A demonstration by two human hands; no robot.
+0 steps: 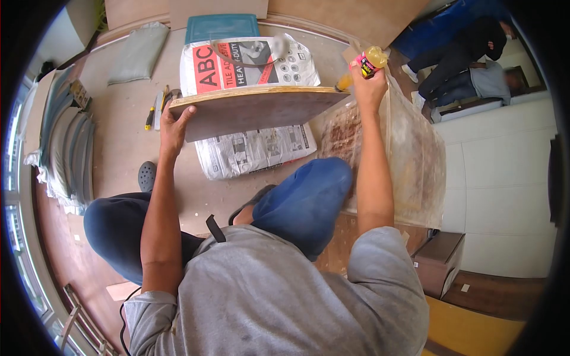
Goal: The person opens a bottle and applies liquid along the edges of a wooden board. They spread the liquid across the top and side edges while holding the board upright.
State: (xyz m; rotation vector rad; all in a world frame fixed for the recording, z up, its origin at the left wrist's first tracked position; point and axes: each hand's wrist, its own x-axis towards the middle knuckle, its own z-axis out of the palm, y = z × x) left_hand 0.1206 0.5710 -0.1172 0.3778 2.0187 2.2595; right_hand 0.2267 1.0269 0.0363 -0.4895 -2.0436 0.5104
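Board [255,113]: wooden panel, layered along its rim, tilted on edge before the person, broad face turned towards them and rim uppermost; its long axis runs left to right, between the two hands.
Left hand [173,127]: clamped on the board's left end, thumb on the near face.
Bottle [374,58]: yellow with a pink-and-black label, by the board's right end, its nozzle [343,83] angled at that end; whether they touch cannot be told.
Right hand [368,89]: wrapped round the bottle, just off the board's right end, so the board lies to its left.
Nearer hand: the left, touching the board itself; the two hands are well apart, with the board's length between them.
White bagging [240,77]: printed for tile adhesive, beyond the board and again on its near side; one bag or two cannot be told.
Yellow-handled tool [149,121]: on the floor, left of the board.
Translucent sheeting [415,160]: stained, right of the board.
Teal box [221,28]: beyond the board, past the bagging.
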